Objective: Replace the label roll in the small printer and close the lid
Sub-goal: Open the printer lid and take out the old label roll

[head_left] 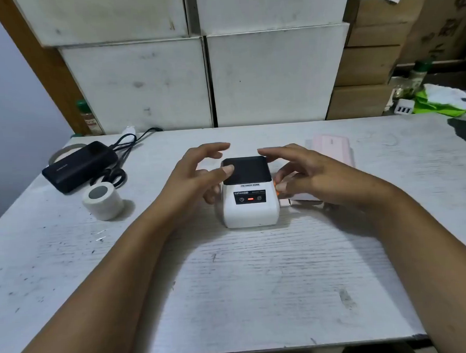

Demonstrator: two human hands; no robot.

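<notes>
A small white printer (251,211) with a dark lid stands in the middle of the white table (232,284); the lid lies flat and a red light glows on its front panel. My left hand (196,172) hovers at the printer's left side, fingers spread, thumb tip over the lid's left corner. My right hand (304,172) is at the right side, fingers apart, fingertips at an orange tab on the printer's flank. A white label roll (103,201) stands on end at the left, apart from both hands.
A black power bank (80,166) with a cable and black scissors (113,178) lie at the back left. A pink flat object (333,146) lies behind my right hand. White boxes (207,77) are stacked against the table's back edge; bottles and green cloth sit far right.
</notes>
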